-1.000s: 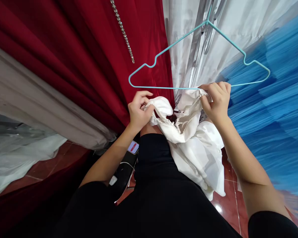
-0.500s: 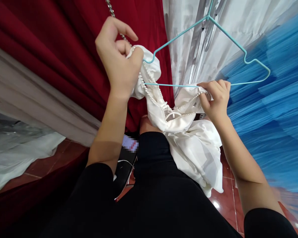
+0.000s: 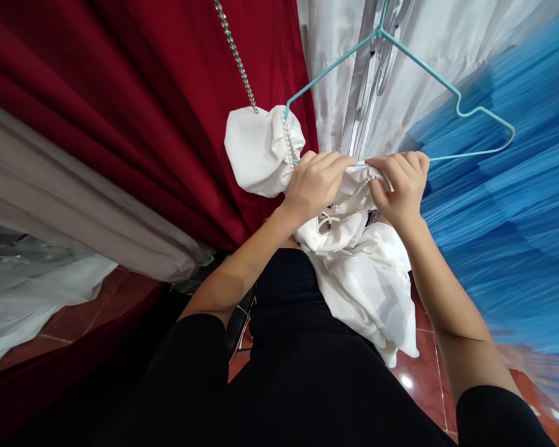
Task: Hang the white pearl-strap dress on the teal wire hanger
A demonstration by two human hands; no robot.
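A white dress [image 3: 368, 279] with a pearl-trimmed neckline hangs from a light blue hanger [image 3: 419, 62]. One puffy sleeve [image 3: 256, 149] is looped over the hanger's left end, while the right end is bare. My left hand [image 3: 314, 186] lies over the hanger's lower bar, fingers together and bent over the dress; its thumb is hidden. Close beside it, my right hand [image 3: 398, 186] pinches the dress's pearl edge against the same bar, thumb below and fingers above. The rest of the cloth drapes down in front of my lap.
A dark red curtain [image 3: 168, 124] hangs at the left, with a beaded chain [image 3: 235, 53] in front of it. White drapes [image 3: 330, 74] and a metal post [image 3: 361, 81] stand behind the hanger. Blue tulle [image 3: 517, 236] fills the right side. Red tiles [image 3: 423, 385] cover the floor.
My left hand has let go of the left sleeve and moved right and down to the lower bar beside my right hand. The sleeve now hangs on the hanger's left end.
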